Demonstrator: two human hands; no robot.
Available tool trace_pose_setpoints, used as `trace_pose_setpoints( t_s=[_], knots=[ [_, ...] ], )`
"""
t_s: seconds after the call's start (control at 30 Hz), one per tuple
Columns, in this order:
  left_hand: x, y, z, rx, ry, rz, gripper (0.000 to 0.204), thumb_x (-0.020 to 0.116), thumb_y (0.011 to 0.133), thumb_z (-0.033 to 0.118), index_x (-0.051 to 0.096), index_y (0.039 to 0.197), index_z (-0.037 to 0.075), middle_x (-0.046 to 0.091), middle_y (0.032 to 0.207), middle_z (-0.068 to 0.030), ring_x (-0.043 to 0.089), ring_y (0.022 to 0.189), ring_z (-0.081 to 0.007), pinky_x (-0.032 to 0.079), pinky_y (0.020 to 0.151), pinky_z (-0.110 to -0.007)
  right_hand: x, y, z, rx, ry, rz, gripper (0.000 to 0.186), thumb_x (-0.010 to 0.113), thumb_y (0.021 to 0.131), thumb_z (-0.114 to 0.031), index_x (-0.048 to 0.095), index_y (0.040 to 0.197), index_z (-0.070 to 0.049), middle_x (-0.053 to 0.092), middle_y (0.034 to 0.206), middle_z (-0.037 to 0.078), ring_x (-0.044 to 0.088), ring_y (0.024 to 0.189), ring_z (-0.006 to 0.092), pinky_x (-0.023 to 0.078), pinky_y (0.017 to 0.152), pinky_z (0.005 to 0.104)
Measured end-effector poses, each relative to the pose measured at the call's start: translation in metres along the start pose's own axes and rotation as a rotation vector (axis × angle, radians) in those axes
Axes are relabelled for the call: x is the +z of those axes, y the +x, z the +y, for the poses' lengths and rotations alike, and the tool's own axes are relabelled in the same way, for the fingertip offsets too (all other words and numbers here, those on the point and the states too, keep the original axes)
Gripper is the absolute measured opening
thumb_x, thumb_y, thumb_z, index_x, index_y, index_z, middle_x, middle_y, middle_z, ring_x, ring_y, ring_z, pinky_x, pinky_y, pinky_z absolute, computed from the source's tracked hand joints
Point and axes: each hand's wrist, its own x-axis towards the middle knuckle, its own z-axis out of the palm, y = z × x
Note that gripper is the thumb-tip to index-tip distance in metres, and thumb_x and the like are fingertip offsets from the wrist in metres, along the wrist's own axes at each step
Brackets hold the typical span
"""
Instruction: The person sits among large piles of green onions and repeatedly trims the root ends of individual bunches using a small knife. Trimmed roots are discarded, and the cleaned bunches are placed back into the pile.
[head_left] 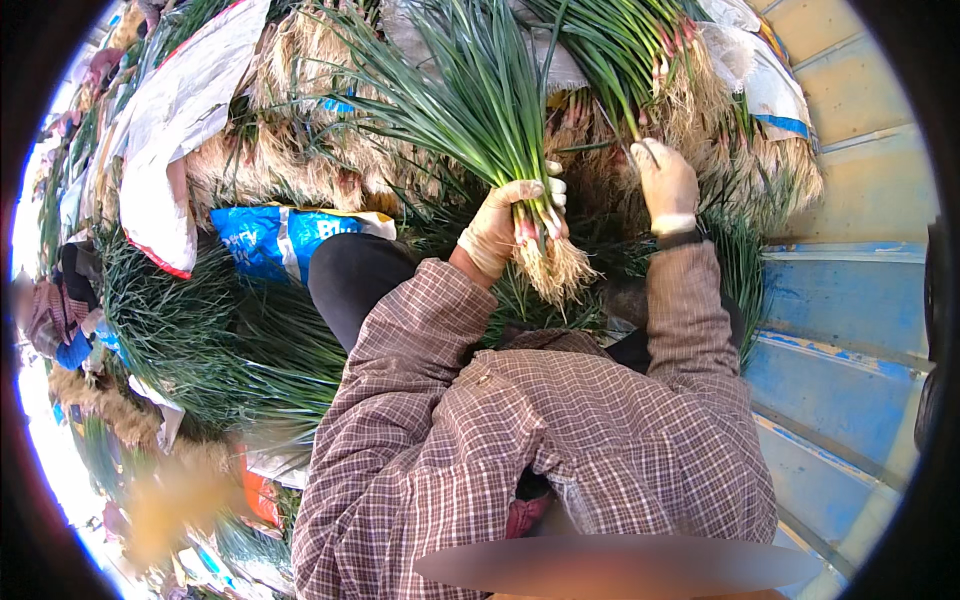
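Note:
My left hand (500, 222), in a pale glove, is closed around a bunch of green onions (510, 130). Their long leaves fan upward and away, while the white stems and stringy roots hang below the fist. To the right, my right hand (667, 185), gloved too, is closed with its fingertips at the lower end of a single green onion (628, 105). That stalk reaches down from a loose pile of green onions (660, 45) at the far right. A thin dark line beside those fingers is too small to identify.
Stacked bundles with tan roots (300, 165) stand across the far side, partly under a white woven sheet (185, 125). Leafy onions (215, 340) lie at left beside a blue bag (290, 238). A blue and cream metal panel (840, 300) borders the right. Another person (60, 310) is at far left.

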Motion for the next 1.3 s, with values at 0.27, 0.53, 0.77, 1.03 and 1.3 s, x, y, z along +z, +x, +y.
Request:
trace_pose_setpoints(
  t_s=[0.27,0.53,0.77,1.03,1.3],
  knots=[
    [-0.001,0.011,-0.014,-0.049,0.081,0.07,0.042,0.06,0.083,0.015,0.053,0.122,0.0,0.057,0.124,-0.0215,0.061,0.103,-0.0342,0.058,0.073,-0.045,-0.016,-0.069,-0.051,-0.544,0.111,-0.067,0.012,0.066,0.079,-0.01,0.067,0.091,-0.007,0.059,0.069,0.01,0.06,0.064,0.0288,0.05,0.059,0.0369],
    [-0.011,0.003,-0.026,-0.002,-0.122,0.012,0.037,0.062,0.081,0.016,0.052,0.116,0.005,0.059,0.108,-0.0128,0.063,0.094,-0.03,0.058,0.073,-0.047,-0.008,-0.039,-0.014,0.379,0.809,-0.41,0.029,0.06,0.094,-0.029,0.069,0.104,-0.003,0.067,0.084,0.001,0.057,0.072,0.0068,0.045,0.064,0.0199],
    [-0.006,0.0,-0.027,0.013,0.065,0.171,0.038,0.061,0.081,0.014,0.052,0.117,0.002,0.061,0.108,-0.0145,0.064,0.09,-0.029,0.057,0.067,-0.047,0.012,-0.028,-0.085,0.414,1.377,-0.161,0.016,0.06,0.094,-0.019,0.064,0.098,-0.004,0.062,0.081,0.0,0.055,0.067,0.0064,0.045,0.057,0.0227],
    [0.005,-0.005,-0.004,0.021,0.315,0.316,0.031,0.061,0.082,0.019,0.064,0.099,-0.007,0.067,0.082,-0.0156,0.066,0.064,-0.0255,0.058,0.063,-0.035,-0.027,-0.094,0.005,0.462,1.388,-0.427,0.025,0.052,0.098,-0.029,0.063,0.091,-0.007,0.057,0.074,0.001,0.057,0.065,0.01,0.052,0.063,0.0285],
    [0.002,-0.002,-0.008,-0.033,0.124,0.183,0.039,0.061,0.082,0.022,0.059,0.11,-0.006,0.065,0.085,-0.0132,0.064,0.072,-0.0246,0.055,0.072,-0.039,0.051,-0.033,0.01,-0.076,0.507,0.026,0.04,0.059,0.094,-0.027,0.058,0.125,-0.002,0.066,0.113,0.016,0.065,0.099,0.0266,0.049,0.088,0.0335]
  ],
)
